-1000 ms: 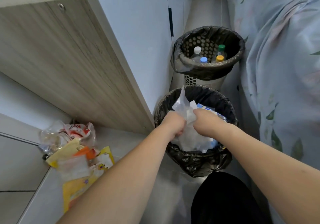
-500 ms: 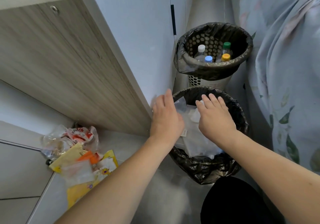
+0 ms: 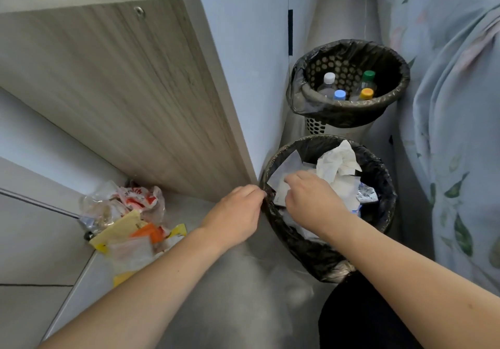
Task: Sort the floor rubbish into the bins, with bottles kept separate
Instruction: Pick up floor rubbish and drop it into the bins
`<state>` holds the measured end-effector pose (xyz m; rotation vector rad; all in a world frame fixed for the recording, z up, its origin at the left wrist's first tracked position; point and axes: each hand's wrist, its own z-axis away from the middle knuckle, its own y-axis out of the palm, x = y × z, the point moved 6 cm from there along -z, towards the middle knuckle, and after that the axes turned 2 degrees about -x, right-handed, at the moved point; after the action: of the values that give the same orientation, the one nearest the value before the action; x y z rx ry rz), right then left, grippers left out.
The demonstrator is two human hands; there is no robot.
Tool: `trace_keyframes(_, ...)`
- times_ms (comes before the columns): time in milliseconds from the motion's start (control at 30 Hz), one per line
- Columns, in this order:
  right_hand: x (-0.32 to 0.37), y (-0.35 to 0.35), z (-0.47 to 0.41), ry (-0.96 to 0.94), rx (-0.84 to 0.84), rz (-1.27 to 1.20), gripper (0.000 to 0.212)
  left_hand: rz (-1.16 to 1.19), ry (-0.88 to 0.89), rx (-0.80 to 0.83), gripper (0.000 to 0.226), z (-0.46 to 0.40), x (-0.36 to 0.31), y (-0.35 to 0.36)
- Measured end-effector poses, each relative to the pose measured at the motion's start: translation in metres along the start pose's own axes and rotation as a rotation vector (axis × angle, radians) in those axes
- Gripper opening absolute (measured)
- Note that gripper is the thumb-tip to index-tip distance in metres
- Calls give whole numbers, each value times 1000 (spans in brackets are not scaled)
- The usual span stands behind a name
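We have a tight corner here: a wood-faced cabinet (image 3: 130, 100) juts out on our left, its white edge coming right down beside the near bin (image 3: 384, 213), and a flowered curtain (image 3: 460, 132) hangs along the right. Behind the near bin stands the far bin (image 3: 349, 116), lined in black, holding four capped bottles (image 3: 328, 82) with white, blue, green and orange tops. The near bin is full of white paper and wrappers (image 3: 338, 164), one crumpled sheet sticking up above the rim. On the floor to our left the rubbish pile (image 3: 127, 219) waits against the cabinet foot: clear bags, a red-printed wrapper, yellow and orange packets.

Now the hands. Our left hand (image 3: 235, 213) sits at the near bin's left rim, fingers curled inward at the black liner; whether it pinches the liner we cannot tell. Our right hand (image 3: 311, 200) is over the bin, knuckles up, fingers curled down onto the white paper, seemingly pinching a sheet's edge.

Half a second ago both hands lay flat with fingers spread over the paper; now both are curled, and the left has slid off the heap to the rim. The crumpled sheet now stands up higher.
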<state>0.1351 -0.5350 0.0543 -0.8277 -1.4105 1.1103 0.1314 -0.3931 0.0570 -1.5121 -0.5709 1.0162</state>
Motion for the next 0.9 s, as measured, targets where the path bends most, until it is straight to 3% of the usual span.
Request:
trace_keyframes(200, 58, 10, 1, -89, 64, -50, 28, -125, -51, 171, 42, 48, 59, -14)
trace_keyframes(267, 90, 21, -1, -134, 87, -97, 35, -135, -138, 222, 45, 72, 92, -19)
trace_keyframes(400, 154, 67, -4, -167, 209, -202, 41, -128, -322, 300, 28, 134, 168, -19)
trace_keyframes(500, 197, 109, -13, -145, 314, -243, 41, -72, -528, 329, 36, 190, 229, -7)
trace_keyframes(733, 275, 209, -44, -62, 502, -289, 44, 227, -938, 208, 48, 290, 331, 63)
trace_keyframes(900, 298, 265, -56, 23, 571, -303, 41, 394, -1137, -9, 68, 303, 360, 109)
